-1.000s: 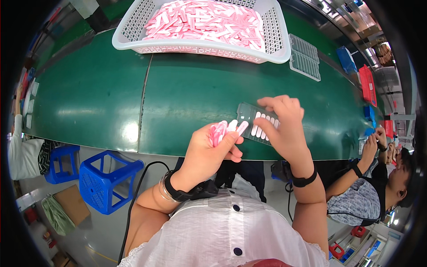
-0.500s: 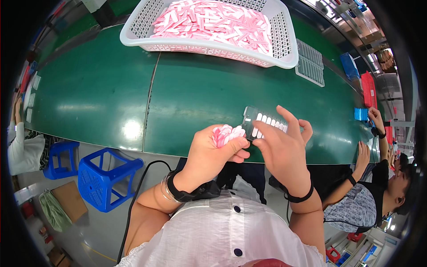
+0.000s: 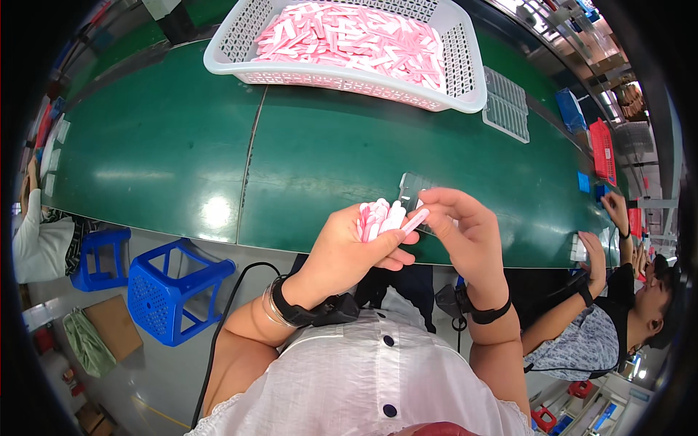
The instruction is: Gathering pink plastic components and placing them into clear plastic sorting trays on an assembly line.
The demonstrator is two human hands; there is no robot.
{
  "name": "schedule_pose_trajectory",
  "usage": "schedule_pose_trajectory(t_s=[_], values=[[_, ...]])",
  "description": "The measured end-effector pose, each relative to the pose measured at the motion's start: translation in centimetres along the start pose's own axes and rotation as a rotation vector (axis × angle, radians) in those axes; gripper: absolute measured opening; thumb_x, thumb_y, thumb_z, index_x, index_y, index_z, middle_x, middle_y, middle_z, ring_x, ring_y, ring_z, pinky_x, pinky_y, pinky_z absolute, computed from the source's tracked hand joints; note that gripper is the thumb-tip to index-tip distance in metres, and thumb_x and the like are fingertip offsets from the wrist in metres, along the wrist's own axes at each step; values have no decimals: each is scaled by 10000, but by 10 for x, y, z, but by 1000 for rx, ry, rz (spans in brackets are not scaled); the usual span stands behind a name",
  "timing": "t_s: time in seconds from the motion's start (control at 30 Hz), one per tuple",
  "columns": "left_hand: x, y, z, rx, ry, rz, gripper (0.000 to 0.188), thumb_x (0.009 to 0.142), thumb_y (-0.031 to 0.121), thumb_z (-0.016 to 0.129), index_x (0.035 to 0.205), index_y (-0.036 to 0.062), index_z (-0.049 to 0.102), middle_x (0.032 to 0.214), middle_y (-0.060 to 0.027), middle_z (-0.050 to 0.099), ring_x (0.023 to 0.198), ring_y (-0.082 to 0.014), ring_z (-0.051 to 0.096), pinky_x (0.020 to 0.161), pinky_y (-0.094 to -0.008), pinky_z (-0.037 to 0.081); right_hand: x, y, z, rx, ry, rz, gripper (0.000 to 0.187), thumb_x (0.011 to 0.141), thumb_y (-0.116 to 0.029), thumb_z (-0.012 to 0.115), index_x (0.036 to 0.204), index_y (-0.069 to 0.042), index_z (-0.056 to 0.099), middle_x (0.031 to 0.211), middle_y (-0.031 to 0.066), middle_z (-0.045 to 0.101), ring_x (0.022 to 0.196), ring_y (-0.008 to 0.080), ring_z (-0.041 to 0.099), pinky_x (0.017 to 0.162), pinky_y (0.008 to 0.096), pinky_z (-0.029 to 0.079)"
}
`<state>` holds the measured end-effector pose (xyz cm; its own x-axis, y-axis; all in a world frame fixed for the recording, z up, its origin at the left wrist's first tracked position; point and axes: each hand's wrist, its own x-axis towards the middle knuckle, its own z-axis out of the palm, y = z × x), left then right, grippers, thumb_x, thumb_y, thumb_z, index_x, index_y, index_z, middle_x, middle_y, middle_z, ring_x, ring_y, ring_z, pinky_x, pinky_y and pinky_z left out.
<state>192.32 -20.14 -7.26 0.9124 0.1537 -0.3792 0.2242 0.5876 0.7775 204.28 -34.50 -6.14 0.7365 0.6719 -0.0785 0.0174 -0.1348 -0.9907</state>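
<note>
My left hand (image 3: 352,243) is closed round a bunch of small pink-and-white nail files (image 3: 373,218), flat with rounded ends, which fan out above the thumb. Between the thumb and fingertips of my right hand (image 3: 465,229) is a single nail file (image 3: 416,220), slanting beside the bunch. A clear plastic tray (image 3: 413,185) lies on the green table just beyond both hands. My right hand covers much of it, so its slots are mostly hidden.
A white perforated basket (image 3: 342,77) heaped with loose nail files stands at the far side. Clear slotted trays (image 3: 507,116) lie right of it. A co-worker's hands (image 3: 596,251) are at the right edge, near small blue packs (image 3: 584,182). Blue stools (image 3: 163,291) stand left.
My right hand has drawn back from the clear tray towards the bunch and now pinches one nail file. White files visible in the tray before are now covered by that hand.
</note>
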Motion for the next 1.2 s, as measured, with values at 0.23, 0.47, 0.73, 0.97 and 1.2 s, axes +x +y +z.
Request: schedule_pose_trajectory(t_s=[0.23,0.47,0.73,0.97,1.2], values=[[-3,-10,-2,8,24,85,222,910,64,559,1089,-62,526,1027,-161,649,800,-200,684,673,-275,577,-4,-2,-6,-313,-34,-281,133,788,-21,664,913,-62,683,851,14,674,853,156,573,741,291,436],[-6,-11,-12,-116,113,162,224,921,70,553,1093,-59,493,1078,-190,629,857,-247,680,711,-297,585,-4,2,7,-1247,144,-736,122,755,-146,683,872,-164,655,915,-66,673,1051,230,512,882,425,262],[-9,-14,-14,-111,96,168,220,925,67,548,1093,-61,486,1077,-203,629,857,-246,680,717,-300,583,-29,12,2,-1276,119,-532,407,792,-312,655,1164,-155,607,1004,-49,660,1138,255,447,915,477,237],[-8,-17,-15,-96,122,216,219,899,73,585,1080,-35,523,1018,-204,647,819,-271,689,662,-315,587,-19,8,3,-1292,75,-568,536,792,-446,626,1227,-140,571,1139,-9,611,1142,275,416,945,486,225],[-7,-10,-2,-82,129,202,219,918,56,554,1098,-55,498,1022,-192,648,830,-257,684,672,-294,574,-30,7,-21,-1138,176,-514,690,697,-539,674,1233,-122,551,1211,-9,563,1149,304,392,936,507,240]])
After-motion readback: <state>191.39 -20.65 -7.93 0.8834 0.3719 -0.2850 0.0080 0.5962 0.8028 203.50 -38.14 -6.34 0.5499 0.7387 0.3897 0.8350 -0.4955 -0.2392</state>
